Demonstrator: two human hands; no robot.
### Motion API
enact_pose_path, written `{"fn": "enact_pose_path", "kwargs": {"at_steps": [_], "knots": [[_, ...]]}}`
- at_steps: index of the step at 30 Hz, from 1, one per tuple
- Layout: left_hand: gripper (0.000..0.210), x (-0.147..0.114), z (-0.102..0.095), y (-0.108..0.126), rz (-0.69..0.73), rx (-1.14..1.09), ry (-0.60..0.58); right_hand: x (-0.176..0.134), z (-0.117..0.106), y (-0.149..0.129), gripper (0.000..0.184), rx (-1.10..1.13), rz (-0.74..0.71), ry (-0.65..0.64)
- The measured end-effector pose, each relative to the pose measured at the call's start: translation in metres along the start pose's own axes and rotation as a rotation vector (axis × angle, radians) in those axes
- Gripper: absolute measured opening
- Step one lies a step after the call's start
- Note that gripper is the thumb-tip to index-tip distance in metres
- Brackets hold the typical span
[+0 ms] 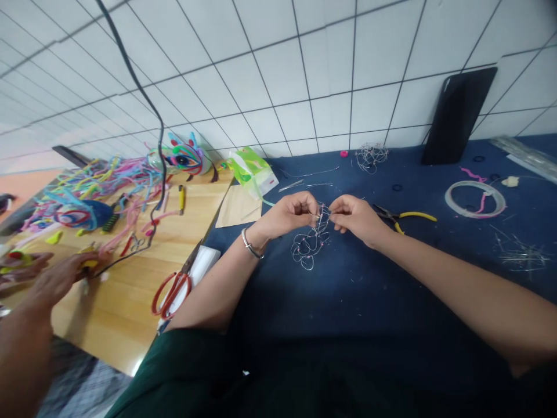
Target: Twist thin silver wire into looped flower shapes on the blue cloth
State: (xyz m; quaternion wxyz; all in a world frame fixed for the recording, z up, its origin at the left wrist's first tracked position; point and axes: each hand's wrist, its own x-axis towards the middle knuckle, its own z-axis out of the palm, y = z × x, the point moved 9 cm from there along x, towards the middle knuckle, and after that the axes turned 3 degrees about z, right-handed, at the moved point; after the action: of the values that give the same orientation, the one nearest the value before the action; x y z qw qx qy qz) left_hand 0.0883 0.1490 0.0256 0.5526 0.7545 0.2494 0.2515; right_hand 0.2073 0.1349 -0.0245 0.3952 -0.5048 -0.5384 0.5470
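Note:
A tangle of thin silvery wire with small pinkish beads (308, 246) hangs between my two hands, just above the dark blue cloth (304, 307). My left hand (296, 213), with a metal bangle on its wrist, pinches the upper left of this wire. From the other side, my right hand (351, 216) closes its thumb and fingers on the wire's upper right. The exact spot under each fingertip is too small to make out. Yellow-handled pliers (411, 217) lie just right of my right hand. Loose wire pieces (304, 186) rest beyond my hands.
Red-handled scissors (172, 293) lie left of my forearm. A wire bundle (372, 155) and a black phone (456, 116) are by the tiled wall. A wire coil (475, 199) sits right. Another person's hand (56, 276) works at the wooden table (122, 307) among pipe cleaners (91, 180).

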Motion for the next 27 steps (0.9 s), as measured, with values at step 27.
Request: {"fn": "enact_pose_path", "kwargs": {"at_steps": [27], "knots": [[0.028, 0.0, 0.011, 0.007, 0.004, 0.278, -0.007, -0.019, 0.009, -0.044, 0.008, -0.767, -0.432, 0.188]]}}
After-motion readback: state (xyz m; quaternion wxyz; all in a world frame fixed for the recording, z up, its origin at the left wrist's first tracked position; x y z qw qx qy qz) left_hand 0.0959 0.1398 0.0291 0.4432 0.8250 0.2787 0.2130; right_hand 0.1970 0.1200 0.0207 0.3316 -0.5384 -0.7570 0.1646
